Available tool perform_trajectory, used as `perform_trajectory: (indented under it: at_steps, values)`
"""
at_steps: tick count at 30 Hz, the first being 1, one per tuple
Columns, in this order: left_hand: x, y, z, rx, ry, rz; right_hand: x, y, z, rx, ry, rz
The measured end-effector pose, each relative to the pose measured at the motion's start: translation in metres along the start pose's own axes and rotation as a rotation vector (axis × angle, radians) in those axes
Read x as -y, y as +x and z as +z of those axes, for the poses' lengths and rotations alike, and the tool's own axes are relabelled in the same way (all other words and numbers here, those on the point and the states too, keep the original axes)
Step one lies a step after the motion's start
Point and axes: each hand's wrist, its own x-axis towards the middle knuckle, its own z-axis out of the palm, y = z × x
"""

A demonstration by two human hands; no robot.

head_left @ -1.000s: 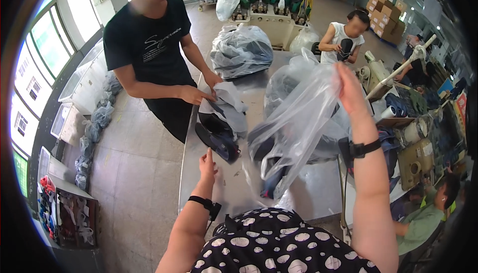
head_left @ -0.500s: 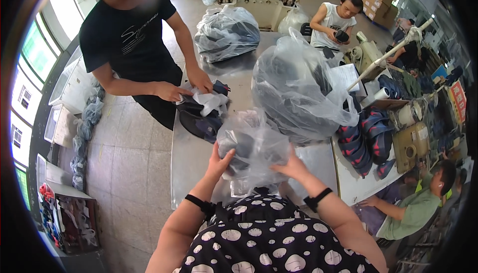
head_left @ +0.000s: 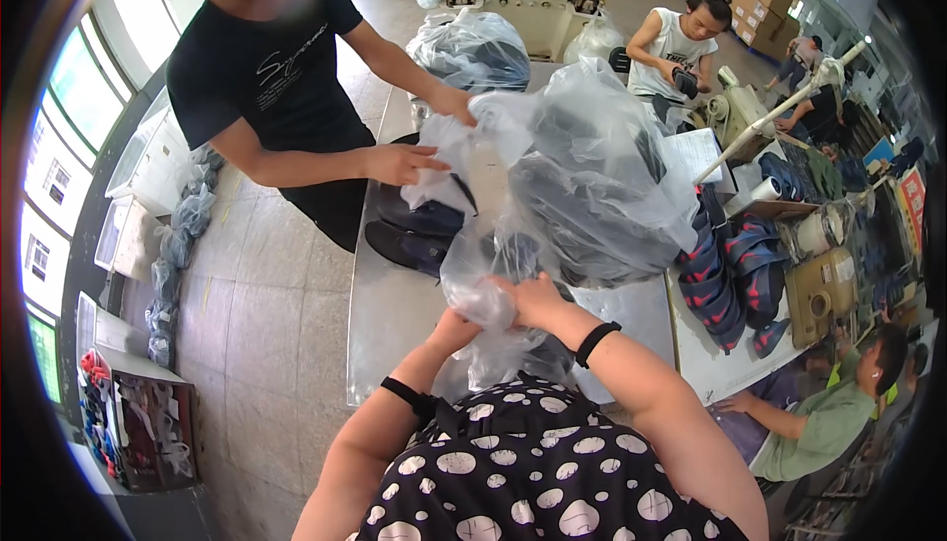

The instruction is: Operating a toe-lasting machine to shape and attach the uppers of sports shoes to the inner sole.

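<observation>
A clear plastic bag [head_left: 477, 289] is bunched up between my two hands near the table's front edge. My left hand [head_left: 458, 328] is closed on its gathered plastic from the left. My right hand [head_left: 536, 300] pinches the same bag from the right, close beside the left. Something dark shows through the film beyond my fingers, but its kind is unclear. More plastic lies against my apron, over another dark shape. Left of the bag rests dark blue footwear [head_left: 419, 235]. Above it, a person in a black T-shirt spreads a thin whitish plastic bag [head_left: 444, 146] with both hands.
A large clear sack of dark items [head_left: 602, 176] stands right of centre, with another sack [head_left: 472, 50] farther back. Stacked navy-and-red shoe parts [head_left: 710, 289] lie on the white table at right. A pole [head_left: 760, 127] slants over a sewing machine. Other people sit at right.
My hands have come together, bunching the bag I held wide before. The person opposite has lifted the thin plastic from the footwear and stretched it toward the large sack.
</observation>
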Motion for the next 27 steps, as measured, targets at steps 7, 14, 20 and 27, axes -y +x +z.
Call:
perform_trajectory:
  at_steps: [7, 14, 20, 27]
  values:
    - [-0.022, -0.037, -0.043, -0.254, -0.405, -0.199, -0.100, -0.023, -0.023, -0.630, 0.773, 0.105]
    - [-0.026, -0.038, -0.022, -0.096, -0.492, -0.264, -0.109, -0.055, -0.167, -0.981, 1.320, 0.145]
    - [-0.026, -0.019, -0.017, -0.100, -0.402, -0.227, -0.082, -0.054, -0.214, -1.157, 1.527, 0.043]
    - [-0.029, 0.011, -0.022, -0.227, -0.421, -0.078, -0.121, -0.041, -0.226, -1.091, 2.019, -0.154]
